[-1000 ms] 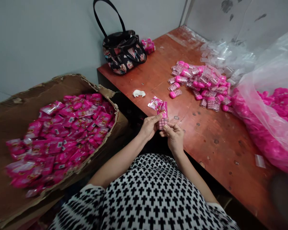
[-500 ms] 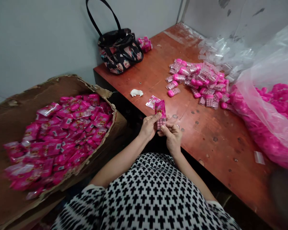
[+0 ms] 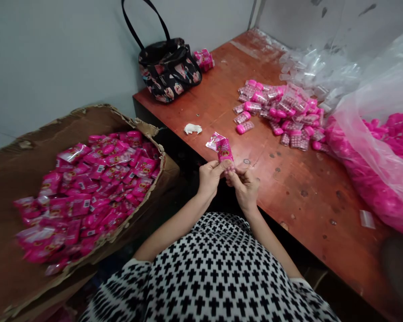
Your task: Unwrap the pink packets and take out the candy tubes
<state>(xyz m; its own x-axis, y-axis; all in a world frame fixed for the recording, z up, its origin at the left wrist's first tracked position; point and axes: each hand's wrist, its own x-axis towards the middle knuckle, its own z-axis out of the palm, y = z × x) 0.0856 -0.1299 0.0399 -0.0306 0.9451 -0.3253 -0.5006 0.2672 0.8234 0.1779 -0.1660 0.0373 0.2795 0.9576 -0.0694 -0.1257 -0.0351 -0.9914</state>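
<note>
Red-brown worktop [image 3: 289, 188] in a corner, cardboard box [image 3: 27, 179] alongside. Left hand [image 3: 208, 178] and right hand [image 3: 244, 188] both pinch one pink sachet [image 3: 225, 152] at its lower end. Judged: sachet mid-closure; next calls for a firm press along the open edge.

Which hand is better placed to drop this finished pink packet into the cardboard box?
Probably the left hand: it pinches the pink packet and lies nearer the cardboard box on the person's left. The right hand also grips it but would cross over.
</note>
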